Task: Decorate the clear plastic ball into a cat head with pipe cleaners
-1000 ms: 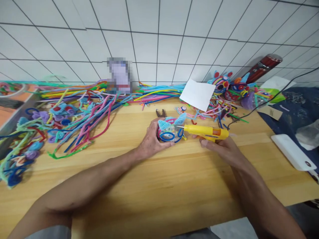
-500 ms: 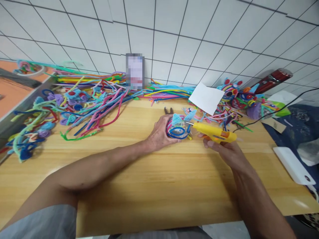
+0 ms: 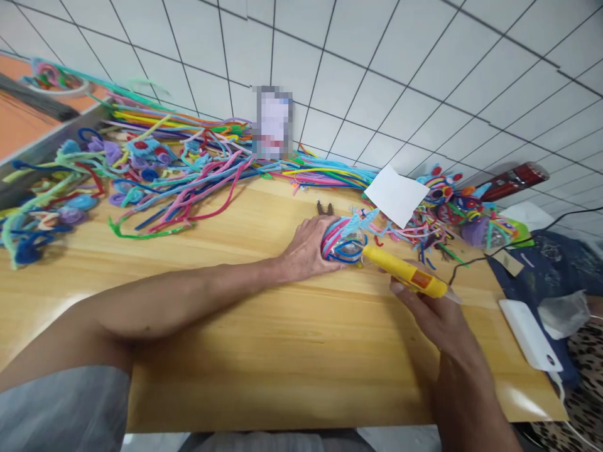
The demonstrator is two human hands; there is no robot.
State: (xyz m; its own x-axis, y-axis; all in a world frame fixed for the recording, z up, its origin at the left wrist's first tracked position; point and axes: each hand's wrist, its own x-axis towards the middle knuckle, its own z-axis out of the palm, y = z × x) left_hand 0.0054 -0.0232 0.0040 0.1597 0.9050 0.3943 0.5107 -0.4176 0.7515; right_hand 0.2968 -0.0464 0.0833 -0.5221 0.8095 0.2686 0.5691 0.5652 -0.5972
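Note:
Near the middle of the wooden table, my left hand (image 3: 308,251) is wrapped round the left side of a clear round object (image 3: 346,242) decorated with pink and blue pipe cleaners. Light blue pointed shapes (image 3: 362,221) stick up from its top. My right hand (image 3: 424,301) grips a yellow glue gun (image 3: 405,270), which points left. The gun's tip is at the right side of the round object; whether it touches cannot be made out. Behind my left hand lie dark-handled pliers (image 3: 325,208).
Pipe cleaners (image 3: 188,188) are heaped at the left and along the tiled wall. A phone (image 3: 273,122) leans there. White paper (image 3: 397,194), decorated figures (image 3: 443,188) and a red flask (image 3: 516,181) stand back right. A white power bank (image 3: 530,334) lies at the right edge.
The view has shifted and tilted. The round object has turned in my left hand, and the glue gun's tip has dropped lower along its right side.

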